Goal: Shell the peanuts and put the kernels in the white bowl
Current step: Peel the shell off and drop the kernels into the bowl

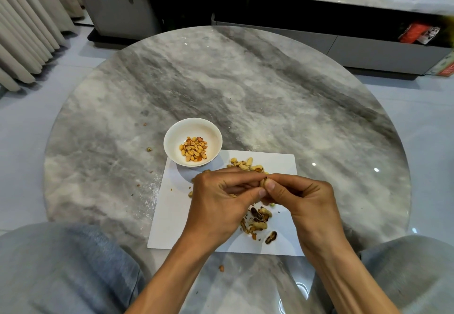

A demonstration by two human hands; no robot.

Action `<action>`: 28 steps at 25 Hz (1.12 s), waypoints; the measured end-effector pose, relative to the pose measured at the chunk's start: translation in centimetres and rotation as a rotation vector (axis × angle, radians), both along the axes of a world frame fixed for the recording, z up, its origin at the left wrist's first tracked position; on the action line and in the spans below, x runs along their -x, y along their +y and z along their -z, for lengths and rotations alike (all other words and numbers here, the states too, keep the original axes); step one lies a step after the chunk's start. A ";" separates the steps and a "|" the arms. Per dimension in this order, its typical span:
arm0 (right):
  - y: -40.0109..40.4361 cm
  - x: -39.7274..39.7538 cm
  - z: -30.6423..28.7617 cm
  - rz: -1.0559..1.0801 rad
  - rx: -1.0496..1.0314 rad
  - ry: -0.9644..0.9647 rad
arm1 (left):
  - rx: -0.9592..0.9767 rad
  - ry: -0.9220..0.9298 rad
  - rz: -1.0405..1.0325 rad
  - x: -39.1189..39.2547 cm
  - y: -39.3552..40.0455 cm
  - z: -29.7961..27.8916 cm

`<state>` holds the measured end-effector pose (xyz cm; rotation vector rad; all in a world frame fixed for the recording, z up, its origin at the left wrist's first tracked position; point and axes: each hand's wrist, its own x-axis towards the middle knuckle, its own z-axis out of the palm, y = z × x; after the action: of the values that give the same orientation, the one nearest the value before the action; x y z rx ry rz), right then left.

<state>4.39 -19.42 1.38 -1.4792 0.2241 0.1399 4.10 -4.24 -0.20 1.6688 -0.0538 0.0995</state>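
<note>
Cracking a single peanut (263,182) is, by our reading, the step in hand: we have both hands meeting over the white paper sheet (172,215), with the pod caught between them just above the sheet. Our left hand (216,203) curls its fingers round the near end, thumb tip pressed against the shell, and our right hand (304,200) pinches the other end between thumb and forefinger, so each grip is narrow and closed on that same pod. Both wrists angle inward from the bottom of the view, forearms converging, knuckles up. Whether the shell has split yet we cannot tell, since the fingers hide most of it. We judge that the next move calls for a firm squeeze or twist at the seam, then picking the kernels free and carrying them to the white bowl (172,137), which stands at the sheet's far left corner, near our left hand, already holding a small heap of kernels (193,152). Unshelled peanuts (245,164) lie just beyond our fingers, and empty shells (258,220) lie scattered beneath our hands. Everything rests on the round marble surface (270,92).
</note>
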 end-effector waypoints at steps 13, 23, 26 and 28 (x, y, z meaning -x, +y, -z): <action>0.9 0.1 0.0 0.133 -0.323 0.164 | 0.387 0.288 -0.111 -0.1 -1.2 0.1; 1.1 0.3 1.9 -0.096 0.843 -0.749 | 1.026 0.677 -0.166 -0.3 -1.8 -0.5; 1.2 0.4 0.8 -0.061 0.488 -0.446 | 1.066 0.710 -0.172 -0.3 -1.6 -0.8; 1.0 0.3 0.4 0.027 0.285 -0.244 | 1.096 0.752 -0.181 -0.3 -1.5 -1.1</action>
<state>4.06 -18.39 0.97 -1.7590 0.0674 -0.0994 4.36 -5.69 0.93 0.5312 0.6178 -0.3205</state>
